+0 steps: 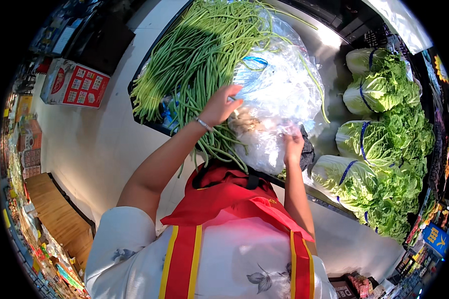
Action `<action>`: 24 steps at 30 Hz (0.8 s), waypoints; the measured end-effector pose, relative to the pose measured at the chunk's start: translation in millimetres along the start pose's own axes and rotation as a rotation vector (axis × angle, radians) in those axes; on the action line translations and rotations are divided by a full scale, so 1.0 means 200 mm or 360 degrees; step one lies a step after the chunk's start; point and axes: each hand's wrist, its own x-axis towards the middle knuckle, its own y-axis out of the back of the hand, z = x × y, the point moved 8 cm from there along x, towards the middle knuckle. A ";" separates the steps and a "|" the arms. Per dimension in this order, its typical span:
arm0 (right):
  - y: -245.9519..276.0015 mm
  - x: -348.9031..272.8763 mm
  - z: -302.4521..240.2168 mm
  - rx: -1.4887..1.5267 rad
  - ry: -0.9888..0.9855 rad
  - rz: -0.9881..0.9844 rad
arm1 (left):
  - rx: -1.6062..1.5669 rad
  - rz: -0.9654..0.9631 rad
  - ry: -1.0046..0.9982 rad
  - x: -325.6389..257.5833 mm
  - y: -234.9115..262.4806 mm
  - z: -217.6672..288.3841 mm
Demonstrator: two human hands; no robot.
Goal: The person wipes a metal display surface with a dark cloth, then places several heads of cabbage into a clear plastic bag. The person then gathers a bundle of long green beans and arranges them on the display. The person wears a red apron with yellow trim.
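Observation:
A large heap of long green beans (pixel 192 70) spreads over the left side of the display in front of me. To its right lies a crumpled clear plastic bag (pixel 284 84), with something tan showing blurrily through its near part. My left hand (pixel 221 105) hovers between beans and bag, thumb and fingers apart, with nothing visible in it. At the bag's near right side, my right hand (pixel 294 144) has its fingers closed on the plastic. A black crumpled piece (pixel 307 148), perhaps another bag, sits right beside that hand. A few loose beans trail across the clear plastic.
Several Chinese cabbages (pixel 361 139) tied with blue bands line the right side of the display. A red and white carton (pixel 77 83) stands on the floor at left. Nearer, also at left, is a wooden surface (pixel 60 214). My red apron (pixel 234 199) touches the display's near edge.

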 end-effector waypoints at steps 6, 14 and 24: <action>0.13 -0.09 0.02 -0.0035 -0.0470 -0.0014 | 0.0832 0.0028 -0.0180 -0.17 -0.16 -0.08; 0.12 -0.16 -0.27 0.0742 -0.0282 -0.0190 | 0.0254 0.0079 0.0113 0.05 -0.04 -0.12; 0.25 -0.15 -0.28 0.0649 -0.0405 0.0172 | 0.0045 -0.0050 0.0021 0.08 -0.08 0.09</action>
